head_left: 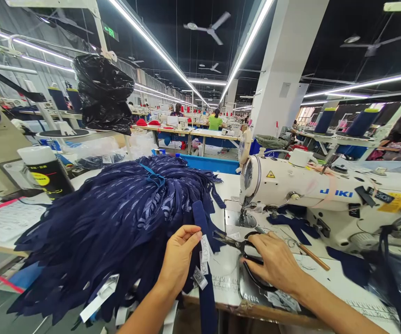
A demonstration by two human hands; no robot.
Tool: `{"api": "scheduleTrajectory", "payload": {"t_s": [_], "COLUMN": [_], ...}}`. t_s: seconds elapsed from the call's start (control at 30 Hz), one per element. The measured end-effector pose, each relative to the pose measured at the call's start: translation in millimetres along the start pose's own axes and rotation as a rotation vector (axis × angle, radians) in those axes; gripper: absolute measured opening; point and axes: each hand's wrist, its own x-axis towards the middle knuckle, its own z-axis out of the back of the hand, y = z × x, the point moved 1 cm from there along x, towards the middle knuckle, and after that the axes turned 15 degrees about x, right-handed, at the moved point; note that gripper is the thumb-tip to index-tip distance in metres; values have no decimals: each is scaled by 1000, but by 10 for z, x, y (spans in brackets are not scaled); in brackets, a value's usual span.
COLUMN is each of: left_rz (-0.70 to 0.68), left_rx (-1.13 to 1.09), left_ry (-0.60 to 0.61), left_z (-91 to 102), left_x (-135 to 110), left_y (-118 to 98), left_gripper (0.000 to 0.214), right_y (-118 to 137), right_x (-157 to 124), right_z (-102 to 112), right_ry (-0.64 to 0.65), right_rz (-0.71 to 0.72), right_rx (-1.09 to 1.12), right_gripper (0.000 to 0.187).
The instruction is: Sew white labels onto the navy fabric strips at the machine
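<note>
Between the thumb and fingertips of my left hand [178,254] is a navy fabric strip [206,301], hanging down past the table edge. White printed labels [204,249] lie along the strip just below the pinch. My right hand [274,259] has its fingers through the handles of black-handled scissors [245,253]. Their blades point left toward the strip and appear slightly parted; whether they touch it I cannot tell. Left of the strip lies a large bundle of navy strips [117,208], bound by a blue tie [153,175].
A white sewing machine [291,181] stands on the right, with its needle area behind the scissors. A tool with a wooden handle [313,257] and navy scraps [296,229] lie near it. On the left stands a spray can [45,171]. A black plastic bag [103,93] hangs above.
</note>
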Motion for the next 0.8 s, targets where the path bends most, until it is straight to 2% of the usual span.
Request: {"api": "scheduleTrajectory", "payload": {"t_s": [0.23, 0.57, 0.8], "left_rz": [32, 146, 148], "left_rx": [-39, -131, -133], "left_ry": [32, 125, 112], "left_z": [15, 10, -17], "left_x": [-7, -16, -58], "left_y": [26, 55, 53], "left_gripper": [18, 22, 22], "right_y": [115, 129, 119], "right_x": [72, 126, 106], "right_z": [-6, -27, -37], "right_ry": [-35, -110, -127], "right_rz": [39, 148, 181], "right_rx": [71, -33, 17], "right_gripper": [15, 22, 25]}}
